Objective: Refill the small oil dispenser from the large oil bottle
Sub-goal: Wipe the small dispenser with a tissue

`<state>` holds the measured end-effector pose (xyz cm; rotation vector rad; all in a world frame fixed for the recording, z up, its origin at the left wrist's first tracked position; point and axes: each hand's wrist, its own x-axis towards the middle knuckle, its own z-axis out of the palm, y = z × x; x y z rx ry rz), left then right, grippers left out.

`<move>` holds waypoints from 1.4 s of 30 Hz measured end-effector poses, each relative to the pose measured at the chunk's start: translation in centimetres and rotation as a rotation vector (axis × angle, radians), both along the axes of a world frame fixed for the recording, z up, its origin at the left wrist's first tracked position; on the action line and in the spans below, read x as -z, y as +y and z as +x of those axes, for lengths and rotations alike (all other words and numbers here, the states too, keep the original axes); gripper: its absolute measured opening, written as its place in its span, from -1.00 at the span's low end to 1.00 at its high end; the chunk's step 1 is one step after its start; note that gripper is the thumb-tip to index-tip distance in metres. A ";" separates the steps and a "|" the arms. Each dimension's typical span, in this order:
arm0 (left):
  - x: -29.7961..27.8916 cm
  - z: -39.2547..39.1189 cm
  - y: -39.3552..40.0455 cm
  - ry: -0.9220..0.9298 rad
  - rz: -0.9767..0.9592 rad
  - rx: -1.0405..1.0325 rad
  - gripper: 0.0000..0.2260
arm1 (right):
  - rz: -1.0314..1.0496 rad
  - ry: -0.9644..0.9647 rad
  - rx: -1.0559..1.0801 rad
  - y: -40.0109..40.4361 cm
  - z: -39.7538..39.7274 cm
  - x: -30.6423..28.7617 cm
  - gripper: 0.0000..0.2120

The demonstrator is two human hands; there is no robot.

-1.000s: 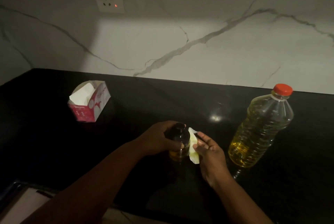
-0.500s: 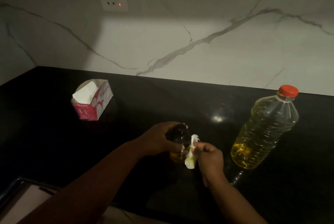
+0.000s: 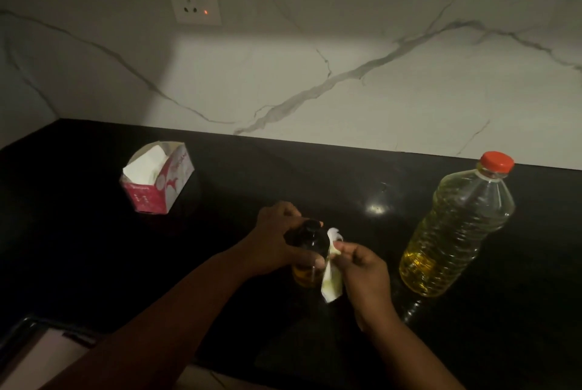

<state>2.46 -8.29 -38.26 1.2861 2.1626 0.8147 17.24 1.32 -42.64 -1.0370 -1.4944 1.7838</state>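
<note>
Since 1 second ago the right hand [image 3: 362, 266] curled, its grip pinching a crumpled white tissue [image 3: 331, 282] against the small dark glass oil dispenser [image 3: 308, 251] on the black tabletop [image 3: 94, 263], which the left hand [image 3: 277, 241] clasps. Beyond stands a large clear plastic oil bottle [image 3: 456, 229], red-capped; tissue box [image 3: 157, 178] lettering unreadable.

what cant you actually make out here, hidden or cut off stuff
All from the head view:
- small oil dispenser: body mostly hidden by the left hand and the dim light; oil level unclear.
- tissue: the right hand covers part of it.
- tissue box: print too small to read.
- object at the bottom-left corner: cut off by the edge.
</note>
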 end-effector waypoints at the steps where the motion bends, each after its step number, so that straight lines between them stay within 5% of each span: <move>1: -0.2 0.3 0.1 0.019 0.025 -0.011 -0.58 | 0.023 0.048 -0.018 0.1 0.0 -0.7 -0.79; 3: -0.1 0.5 0.1 0.068 0.100 -0.021 -0.61 | 0.055 0.107 -0.034 0.1 0.2 -1.2 -0.81; 7: -0.1 0.3 -0.5 0.016 0.057 -0.032 -0.15 | 0.065 -0.040 -0.010 -0.7 1.0 0.8 -0.82; 10: -0.6 -0.4 -0.6 -0.092 0.014 0.008 -0.03 | 0.007 -0.153 -0.045 -0.5 1.0 2.2 -0.84; 16: -1.2 0.6 -0.8 -0.075 -0.042 0.015 0.13 | 0.056 0.038 -0.027 0.6 0.4 -0.9 -0.85; 21: -0.8 2.0 -0.6 0.010 0.087 -0.135 -0.03 | 0.171 -0.023 -0.052 -0.2 0.9 1.1 -0.76; 28: -0.9 0.0 -1.2 -0.120 0.026 -0.005 -0.02 | 0.146 -0.011 -0.022 0.4 0.4 0.9 -0.76; 35: 0.3 1.5 -1.0 0.067 0.141 -0.099 -0.11 | 0.209 -0.012 -0.038 -0.6 1.1 1.7 -0.78; 42: -0.3 0.1 -1.0 0.041 0.005 0.061 -0.03 | 0.176 -0.038 -0.043 -0.1 0.5 0.6 -0.80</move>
